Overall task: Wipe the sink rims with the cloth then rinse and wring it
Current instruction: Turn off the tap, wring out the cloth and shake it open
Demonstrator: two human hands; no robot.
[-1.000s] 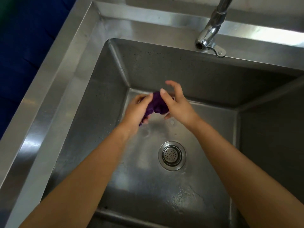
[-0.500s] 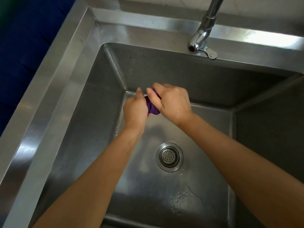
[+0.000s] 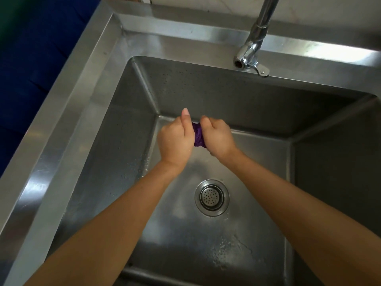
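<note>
Wringing a purple cloth [image 3: 198,135] over the steel sink [image 3: 86,112].
Left hand [image 3: 175,141] and right hand [image 3: 218,137] each clench an end of it, bunched between them above the basin's wet floor, beyond the drain strainer [image 3: 212,197].

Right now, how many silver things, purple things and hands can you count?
Silver: 3, the sink, tap and drain strainer
Purple: 1, the cloth
Hands: 2, the left hand and right hand
Total: 6
</note>
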